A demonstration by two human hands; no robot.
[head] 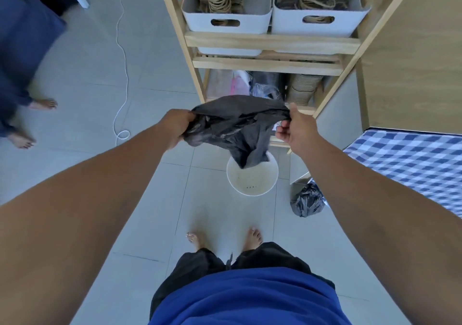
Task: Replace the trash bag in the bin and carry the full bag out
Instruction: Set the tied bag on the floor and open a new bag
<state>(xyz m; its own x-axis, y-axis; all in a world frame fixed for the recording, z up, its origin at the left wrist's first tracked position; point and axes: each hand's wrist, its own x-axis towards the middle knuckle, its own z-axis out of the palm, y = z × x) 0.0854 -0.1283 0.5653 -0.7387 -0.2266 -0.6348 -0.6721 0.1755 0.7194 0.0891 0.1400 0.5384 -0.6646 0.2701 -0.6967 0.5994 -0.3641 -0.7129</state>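
- Head view: both hands hold a crumpled thin black plastic liner bag (pixel 232 127) up above the round white plastic bin (pixel 252 178). Left hand (pixel 178 127) is fisted on the bag's left edge; right hand (pixel 295 128) pinches the right edge between thumb and fingers.
- Bag mouth is only partly spread and its tail dangles just over the bin's far rim. The bin looks unlined, with a few dark specks on its floor.
- Risk: thin film sticks to itself, so the mouth may not open cleanly. A hard pull from the right-hand pinch could tear or slip.
- Risk: the bin looks light, so cuffing the rim one-sided could tip or skate it on smooth tile.
- Risk: the knotted full black trash bag (pixel 308 201) sits on the floor just right of the bin, easy to kick.
- Floor: pale grey glossy tile (pixel 87 75); wearer is barefoot.
- Room: wooden shelf rack (pixel 270 41) far, white storage tubs on it. Blue-checked mat (pixel 412 164) right. White cable (pixel 122 80) snakes far left, beside a second person's bare feet (pixel 32 122).
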